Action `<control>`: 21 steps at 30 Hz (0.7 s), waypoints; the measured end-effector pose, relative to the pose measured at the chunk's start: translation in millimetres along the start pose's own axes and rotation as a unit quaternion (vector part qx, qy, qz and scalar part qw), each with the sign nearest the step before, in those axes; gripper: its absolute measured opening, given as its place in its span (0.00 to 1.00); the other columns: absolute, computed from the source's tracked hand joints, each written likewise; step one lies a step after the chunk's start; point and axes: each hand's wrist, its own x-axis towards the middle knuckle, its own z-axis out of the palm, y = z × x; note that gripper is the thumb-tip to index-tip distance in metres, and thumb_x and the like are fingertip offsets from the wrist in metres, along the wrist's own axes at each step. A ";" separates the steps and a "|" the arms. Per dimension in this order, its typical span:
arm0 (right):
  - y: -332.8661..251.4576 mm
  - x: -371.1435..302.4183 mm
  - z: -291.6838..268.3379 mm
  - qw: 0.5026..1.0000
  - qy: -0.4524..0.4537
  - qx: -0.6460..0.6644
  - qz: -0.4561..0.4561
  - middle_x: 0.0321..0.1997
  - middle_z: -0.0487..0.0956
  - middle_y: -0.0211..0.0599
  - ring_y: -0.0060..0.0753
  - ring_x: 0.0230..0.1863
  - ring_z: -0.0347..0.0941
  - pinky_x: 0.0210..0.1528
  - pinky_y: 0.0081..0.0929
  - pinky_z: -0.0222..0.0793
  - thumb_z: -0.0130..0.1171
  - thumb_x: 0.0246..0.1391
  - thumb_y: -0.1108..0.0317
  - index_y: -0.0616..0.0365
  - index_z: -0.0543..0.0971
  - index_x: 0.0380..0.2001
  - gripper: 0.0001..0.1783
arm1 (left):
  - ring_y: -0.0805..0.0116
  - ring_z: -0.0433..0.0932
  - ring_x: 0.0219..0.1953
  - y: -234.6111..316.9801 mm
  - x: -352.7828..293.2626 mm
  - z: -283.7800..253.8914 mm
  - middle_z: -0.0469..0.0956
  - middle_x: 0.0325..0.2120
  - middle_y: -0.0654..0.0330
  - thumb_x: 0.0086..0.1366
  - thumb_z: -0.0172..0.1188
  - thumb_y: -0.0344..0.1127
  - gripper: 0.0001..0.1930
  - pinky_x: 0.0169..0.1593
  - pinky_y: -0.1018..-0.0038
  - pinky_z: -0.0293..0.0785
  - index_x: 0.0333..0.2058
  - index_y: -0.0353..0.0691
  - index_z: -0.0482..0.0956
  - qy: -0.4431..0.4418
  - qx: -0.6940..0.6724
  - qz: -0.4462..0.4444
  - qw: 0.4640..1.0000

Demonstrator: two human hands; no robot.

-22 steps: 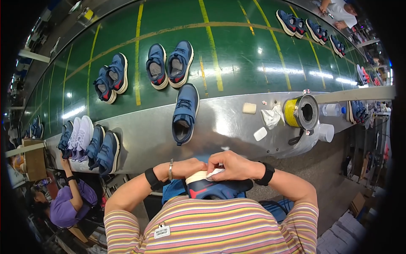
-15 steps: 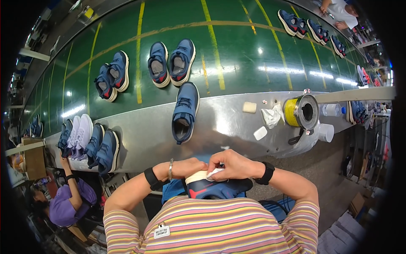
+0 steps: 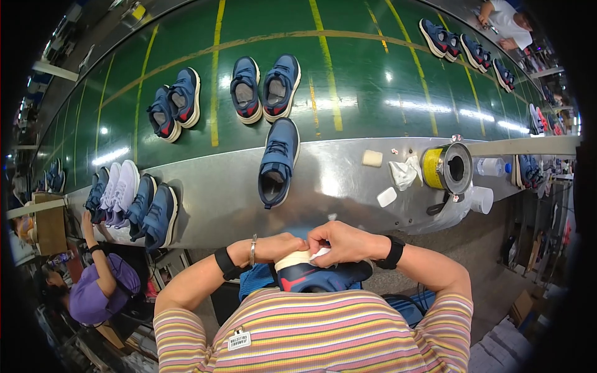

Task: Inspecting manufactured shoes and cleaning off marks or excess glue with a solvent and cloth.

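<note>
Close against my body is a navy sneaker (image 3: 311, 277) with a red accent, its cream sole (image 3: 292, 258) turned up toward my fingers. My left hand (image 3: 281, 247) is closed on it at the sole edge, thumb side toward the other hand. Between the pinched fingers of my right hand (image 3: 344, 242) is a small white cloth (image 3: 319, 253), pressed to the sole. Beyond my hands, a single blue sneaker (image 3: 280, 163) with a strap stands on the metal ledge, its toe reaching over the green belt. My fingers hide part of the held sole.
Sneaker pairs stand on the green belt (image 3: 367, 81). Several shoes, including a lilac pair (image 3: 121, 191), line the ledge (image 3: 217, 205) at left, where a co-worker's arm (image 3: 93, 242) reaches. At right are a yellow can (image 3: 443, 168), a crumpled white cloth (image 3: 405, 172), two pale blocks and a bottle (image 3: 490, 166).
My view has shifted slightly, so belt and ledge objects appear farther right. My hands keep nearly the same hold on the sneaker and cloth. The co-worker's arm has moved a little farther up.
</note>
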 end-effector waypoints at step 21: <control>2.9 17.2 3.9 0.998 -0.047 -0.011 0.038 0.15 0.67 0.22 0.12 0.19 0.60 0.22 0.15 0.56 0.61 0.39 0.69 0.60 0.73 0.18 0.09 | 0.80 0.69 0.23 -10.7 -15.6 1.7 0.73 0.22 0.64 0.63 0.43 0.45 0.19 0.25 0.81 0.64 0.29 0.34 0.76 0.069 -0.065 -0.026 0.995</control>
